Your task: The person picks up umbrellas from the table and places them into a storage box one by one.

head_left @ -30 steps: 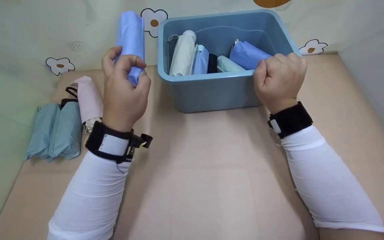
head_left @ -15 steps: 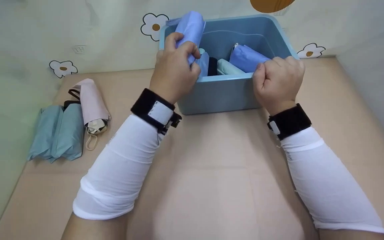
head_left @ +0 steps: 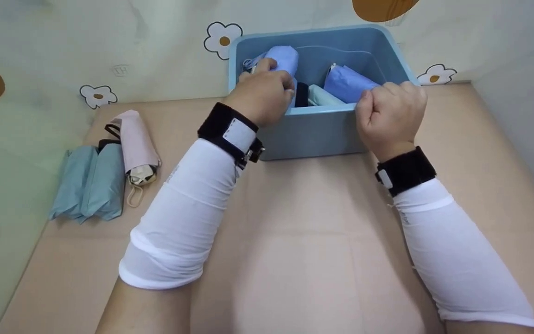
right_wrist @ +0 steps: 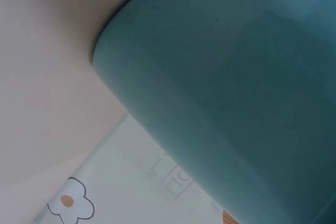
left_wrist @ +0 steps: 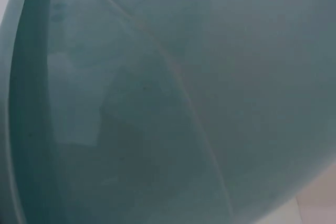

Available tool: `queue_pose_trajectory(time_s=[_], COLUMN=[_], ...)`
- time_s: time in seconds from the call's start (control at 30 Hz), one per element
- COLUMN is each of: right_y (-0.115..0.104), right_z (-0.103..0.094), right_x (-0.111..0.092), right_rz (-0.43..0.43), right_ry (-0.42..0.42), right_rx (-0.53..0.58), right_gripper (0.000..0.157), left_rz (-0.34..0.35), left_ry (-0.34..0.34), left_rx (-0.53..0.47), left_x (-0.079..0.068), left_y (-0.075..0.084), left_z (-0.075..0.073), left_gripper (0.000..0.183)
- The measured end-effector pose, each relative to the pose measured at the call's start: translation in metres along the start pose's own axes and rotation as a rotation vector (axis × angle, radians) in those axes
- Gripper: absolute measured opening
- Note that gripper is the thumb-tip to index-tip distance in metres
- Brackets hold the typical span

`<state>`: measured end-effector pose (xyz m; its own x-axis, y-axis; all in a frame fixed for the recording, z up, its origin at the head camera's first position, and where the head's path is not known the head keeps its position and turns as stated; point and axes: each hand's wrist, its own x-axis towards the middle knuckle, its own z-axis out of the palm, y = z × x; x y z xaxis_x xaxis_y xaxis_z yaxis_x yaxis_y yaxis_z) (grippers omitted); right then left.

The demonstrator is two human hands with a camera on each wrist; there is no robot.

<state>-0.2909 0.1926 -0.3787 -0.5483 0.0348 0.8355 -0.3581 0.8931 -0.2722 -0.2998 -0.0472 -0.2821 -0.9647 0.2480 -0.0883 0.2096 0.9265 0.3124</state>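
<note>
A blue folded umbrella (head_left: 283, 59) lies at the left end of the blue plastic bin (head_left: 313, 134), below the rim. My left hand (head_left: 264, 95) reaches over the bin's front edge and holds this umbrella, its fingers bent over the near part. My right hand (head_left: 393, 113) grips the front right corner of the rim with curled fingers. Inside the bin, another blue umbrella (head_left: 348, 83) leans at the right, beside a pale green one (head_left: 323, 96) and a black item (head_left: 301, 95). Both wrist views show only the bin wall (left_wrist: 157, 103) close up; neither hand's fingers are visible there.
On the table's left side lie a pink folded umbrella (head_left: 135, 139) with a cord loop and two teal umbrellas (head_left: 104, 181) side by side. A wall covering printed with flowers (head_left: 223, 41) stands behind the bin; a plain wall (head_left: 522, 93) rises at the right.
My left hand has carried the blue umbrella rightward from outside the bin, over the rim, and lowered it inside. My right hand has kept its grip on the bin's corner.
</note>
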Motion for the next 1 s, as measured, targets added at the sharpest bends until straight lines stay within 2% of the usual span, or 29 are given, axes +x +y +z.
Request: queue_pose_trajectory(time_s=[0.2, 0.27, 0.3, 0.37, 0.57, 0.63, 0.7, 0.77, 0.83, 0.9, 1.0], right_y=[0.000, 0.000, 0.000, 0.000, 0.002, 0.005, 0.009, 0.015, 0.020, 0.022, 0.022], right_z=[0.002, 0.002, 0.002, 0.002, -0.001, -0.002, -0.004, -0.009, -0.012, -0.013, -0.013], right_x=[0.001, 0.001, 0.000, 0.000, 0.001, 0.002, 0.003, 0.002, 0.002, 0.001, 0.001], right_rz=[-0.008, -0.008, -0.008, -0.007, -0.017, -0.020, -0.018, -0.012, -0.006, -0.008, -0.012], right_ry=[0.013, 0.013, 0.013, 0.010, 0.011, 0.010, 0.010, 0.018, 0.024, 0.031, 0.032], right_rx=[0.007, 0.008, 0.007, 0.009, 0.005, 0.001, -0.002, -0.011, -0.018, -0.017, -0.018], right_gripper=[0.052, 0.052, 0.052, 0.051, 0.051, 0.051, 0.052, 0.052, 0.052, 0.052, 0.052], left_rz=[0.107, 0.131, 0.144, 0.168, 0.286, 0.310, 0.314, 0.300, 0.245, 0.155, -0.028], left_ry=[-0.166, -0.187, -0.171, -0.099, 0.253, 0.336, 0.390, 0.403, 0.383, 0.333, 0.209], left_rx=[0.061, 0.072, 0.076, 0.086, 0.124, 0.113, 0.089, 0.052, 0.029, 0.029, 0.049], left_x=[0.001, 0.000, -0.001, -0.004, -0.023, -0.031, -0.037, -0.043, -0.048, -0.056, -0.067], left_y=[-0.004, -0.006, -0.007, -0.009, -0.030, -0.040, -0.050, -0.059, -0.068, -0.081, -0.105], left_z=[-0.001, 0.000, 0.002, 0.006, 0.030, 0.039, 0.048, 0.056, 0.061, 0.062, 0.059], left_gripper=[0.055, 0.059, 0.060, 0.061, 0.054, 0.050, 0.049, 0.053, 0.064, 0.073, 0.080])
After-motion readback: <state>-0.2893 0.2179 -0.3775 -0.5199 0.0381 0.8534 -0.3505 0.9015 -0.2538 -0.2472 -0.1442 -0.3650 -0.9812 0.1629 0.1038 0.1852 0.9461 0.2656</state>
